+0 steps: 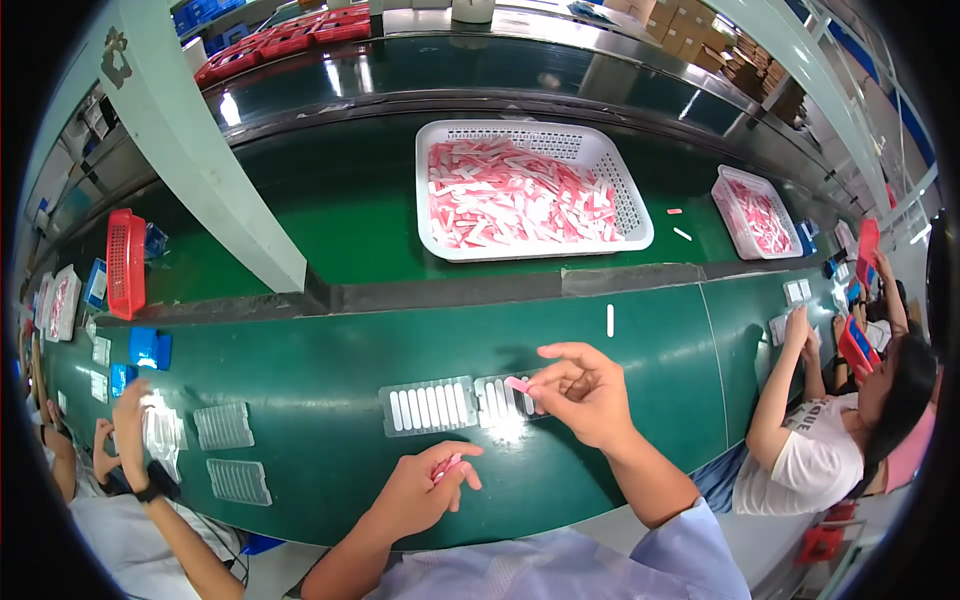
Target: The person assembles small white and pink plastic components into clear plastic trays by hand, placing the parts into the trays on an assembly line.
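My right hand point(592, 398) pinches a small pink strip with rounded ends point(517, 384) between thumb and fingers. It hovers over a clear slotted plastic tray point(519, 406), partly filled with white strips, some slots showing dark. Against that tray's left side lies another clear tray point(430, 407), with white strips standing side by side across it. Nearer to me, my left hand point(412, 492) is curled around a few pink-and-white strips point(447, 467), their number hidden by the fingers. A single white strip point(610, 320) lies on the green table beyond my right hand.
A large white basket point(640, 230) heaped with pink-and-white strips stands beyond a dark raised ledge point(450, 293). A smaller filled basket point(735, 228) is farther right. Slotted trays point(222, 427) lie by a co-worker's arm point(180, 520) at left. Another person point(810, 445) works at right. A pale post point(215, 180) rises left.
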Motion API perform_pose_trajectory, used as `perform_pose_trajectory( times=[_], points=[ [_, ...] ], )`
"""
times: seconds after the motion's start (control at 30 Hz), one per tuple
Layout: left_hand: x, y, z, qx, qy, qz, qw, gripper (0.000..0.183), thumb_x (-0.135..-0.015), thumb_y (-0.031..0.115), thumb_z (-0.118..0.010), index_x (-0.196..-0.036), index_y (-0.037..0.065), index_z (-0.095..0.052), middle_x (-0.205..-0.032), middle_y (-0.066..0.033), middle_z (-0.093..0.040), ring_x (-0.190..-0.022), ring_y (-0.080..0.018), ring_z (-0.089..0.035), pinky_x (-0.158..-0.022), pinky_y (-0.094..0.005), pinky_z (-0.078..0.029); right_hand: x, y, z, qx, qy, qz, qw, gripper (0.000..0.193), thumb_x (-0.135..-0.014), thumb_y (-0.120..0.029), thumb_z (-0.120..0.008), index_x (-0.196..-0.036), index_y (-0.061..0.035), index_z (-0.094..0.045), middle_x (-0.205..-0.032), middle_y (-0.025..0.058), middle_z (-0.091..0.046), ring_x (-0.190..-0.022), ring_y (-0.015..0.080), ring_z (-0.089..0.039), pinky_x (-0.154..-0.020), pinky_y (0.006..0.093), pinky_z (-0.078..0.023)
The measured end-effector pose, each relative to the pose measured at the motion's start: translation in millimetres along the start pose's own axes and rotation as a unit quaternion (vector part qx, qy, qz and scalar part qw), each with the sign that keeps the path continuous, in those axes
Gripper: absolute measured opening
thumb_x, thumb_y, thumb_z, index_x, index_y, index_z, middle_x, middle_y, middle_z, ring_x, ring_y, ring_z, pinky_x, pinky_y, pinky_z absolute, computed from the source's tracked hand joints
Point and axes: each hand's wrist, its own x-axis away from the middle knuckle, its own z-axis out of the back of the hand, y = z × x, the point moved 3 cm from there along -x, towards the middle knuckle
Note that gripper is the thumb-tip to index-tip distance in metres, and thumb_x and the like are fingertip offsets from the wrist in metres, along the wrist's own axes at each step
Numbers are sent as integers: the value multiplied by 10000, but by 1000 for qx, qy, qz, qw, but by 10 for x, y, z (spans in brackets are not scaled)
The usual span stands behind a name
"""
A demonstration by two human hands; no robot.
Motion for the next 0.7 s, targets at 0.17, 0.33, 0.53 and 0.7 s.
perform_pose_trajectory(
  times=[0.17, 0.33, 0.53, 0.7],
  points=[
    [-30, 3, -47, 0, -6, 7, 1000, 283, -1029, 43, -525, -1284, 20, -644, -873, -77, -722, -575, -64, -554, -570, -234, -458, 14, -36, 73, 23, 13, 31, 999, 400, -904, 89, -714, -1278, -2, -607, -985, 109, -761, -838, 112, -708, -714, 246, -563],
    [-15, -3, -34, 4, 2, 9, 1000, 280, -1031, 45, -528, -1284, 26, -646, -873, -75, -719, -572, -63, -545, -571, -234, -458, 31, -136, 107, 355, 65, 173, 916, 307, -834, 85, -753, -1118, -19, -700, -938, 83, -751, -784, 146, -706, -678, 283, -564],
    [-44, -3, -48, -7, -4, 8, 1000, 278, -1033, 69, -532, -1285, 47, -647, -881, -59, -726, -582, -72, -561, -580, -246, -474, 218, 162, -63, 558, -53, 340, 755, 305, -762, -76, -824, -1051, -63, -729, -868, 39, -700, -703, 220, -604, -613, 365, -496],
    [-88, -33, -16, 21, -5, 7, 1000, 273, -1034, 47, -544, -1288, 26, -641, -897, -91, -721, -562, -71, -536, -541, -231, -430, 223, -16, -137, 609, -91, 239, 751, 362, -781, -214, -837, -1098, -80, -723, -943, -9, -722, -845, 201, -616, -767, 361, -471]
  ],
)
